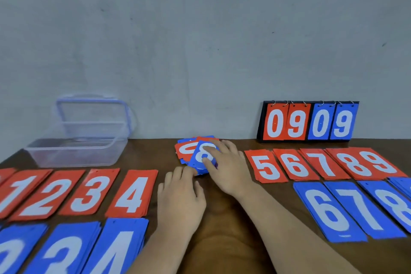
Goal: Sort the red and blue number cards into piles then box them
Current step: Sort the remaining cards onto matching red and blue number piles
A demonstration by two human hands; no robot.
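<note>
On the glossy dark wooden table (222,218) a loose, fanned mixed stack (185,151) of thin, flat, rectangular red and blue cards lies at the middle. The right hand (224,167) pinches its top card, the blue 8 card (203,154), forefinger on the white numeral and thumb at the near edge. The left hand (180,196) lies palm down just nearer than the stack, fingers loosely bent and holding nothing; whether its tips touch the cards cannot be told.

Left of the stack lie the left red piles (89,191), 1 to 4, and nearer the left blue piles (66,249), blurred and cut off by the frame. Right of it lie the right red piles (295,167), 5 to 9, overlapping, and the right blue piles (329,209), the last cropped.

Far left of the stack stands a clear plastic box (82,147), its blue-rimmed lid (93,113) leaning on the wall. Far right stands a ring-bound flip scoreboard (309,122) reading 0909.
</note>
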